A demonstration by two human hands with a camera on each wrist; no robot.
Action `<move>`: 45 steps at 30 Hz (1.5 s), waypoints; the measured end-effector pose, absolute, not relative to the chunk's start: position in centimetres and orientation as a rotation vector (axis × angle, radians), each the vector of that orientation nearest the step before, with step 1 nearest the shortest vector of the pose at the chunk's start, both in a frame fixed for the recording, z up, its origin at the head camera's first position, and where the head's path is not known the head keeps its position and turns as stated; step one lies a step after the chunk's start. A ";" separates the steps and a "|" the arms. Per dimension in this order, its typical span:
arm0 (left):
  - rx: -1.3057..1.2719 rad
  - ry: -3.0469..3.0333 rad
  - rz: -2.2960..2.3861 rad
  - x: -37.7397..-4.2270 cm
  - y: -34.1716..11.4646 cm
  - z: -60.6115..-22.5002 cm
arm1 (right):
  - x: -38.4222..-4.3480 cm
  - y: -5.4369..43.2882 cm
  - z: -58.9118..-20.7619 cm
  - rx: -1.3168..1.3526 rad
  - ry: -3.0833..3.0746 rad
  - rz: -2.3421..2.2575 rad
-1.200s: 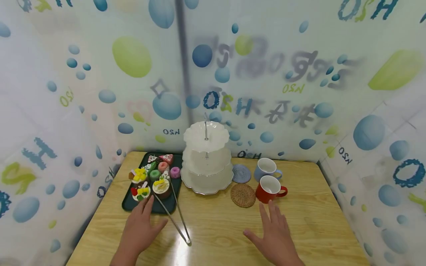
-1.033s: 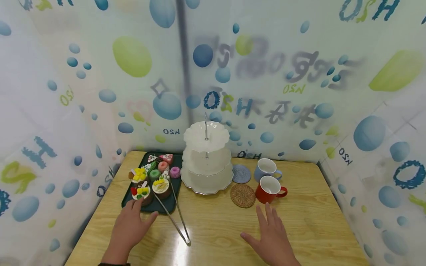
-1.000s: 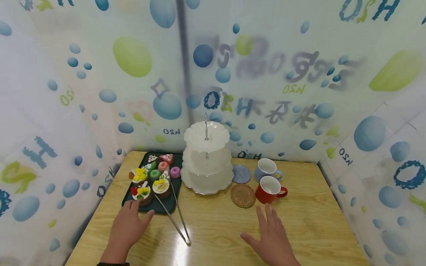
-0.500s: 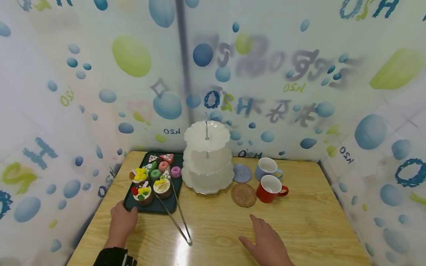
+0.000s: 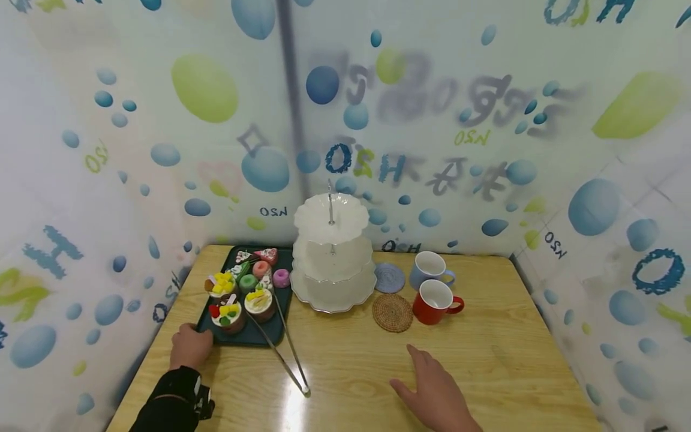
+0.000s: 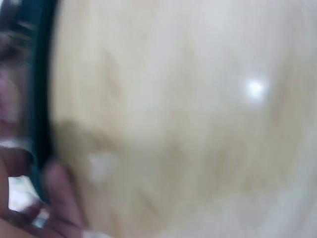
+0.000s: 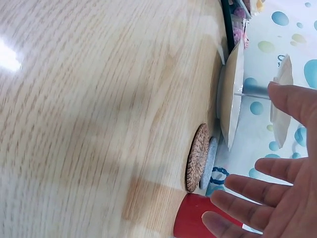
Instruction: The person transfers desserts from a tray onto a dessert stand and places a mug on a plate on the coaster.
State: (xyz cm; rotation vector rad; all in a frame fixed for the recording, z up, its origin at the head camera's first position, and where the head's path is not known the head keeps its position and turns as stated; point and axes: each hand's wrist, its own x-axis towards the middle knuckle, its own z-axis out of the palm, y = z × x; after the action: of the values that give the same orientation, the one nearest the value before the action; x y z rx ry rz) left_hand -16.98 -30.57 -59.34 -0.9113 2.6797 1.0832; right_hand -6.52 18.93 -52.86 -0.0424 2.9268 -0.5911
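Pinched the near-left corner of the dark green tray (image 5: 245, 339) in the left hand (image 5: 191, 346), with thumb and finger on opposite sides of the rim. Held the right hand (image 5: 433, 390) spread above the tabletop (image 5: 351, 372), near the red mug (image 5: 426, 312). Located the tray at left, loaded with round cakes (image 5: 260, 306), small rings (image 5: 248, 283) and wedge slices (image 5: 267, 256). Located the tongs (image 5: 305, 390) with both arms across the near tray edge and the hinge end on the tabletop. Noted the white three-tier stand (image 5: 332, 264) just right of the tray. Noted, farther right, the brown coaster (image 5: 392, 312) in front of the blue coaster (image 5: 389, 278), and the red mug in front of the light blue mug (image 5: 428, 267).
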 end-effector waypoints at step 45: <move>-0.735 2.886 0.658 -18.1 -30.5 -61.2 | -14.1 -3.2 -59.3 -0.609 2.850 -0.279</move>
State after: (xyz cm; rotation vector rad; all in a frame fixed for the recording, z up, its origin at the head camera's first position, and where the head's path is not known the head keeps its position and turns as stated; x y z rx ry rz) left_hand -18.13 -30.53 -61.23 -0.7349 2.8857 0.6584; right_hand -14.13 -3.16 -59.29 -0.6091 2.8503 -0.2790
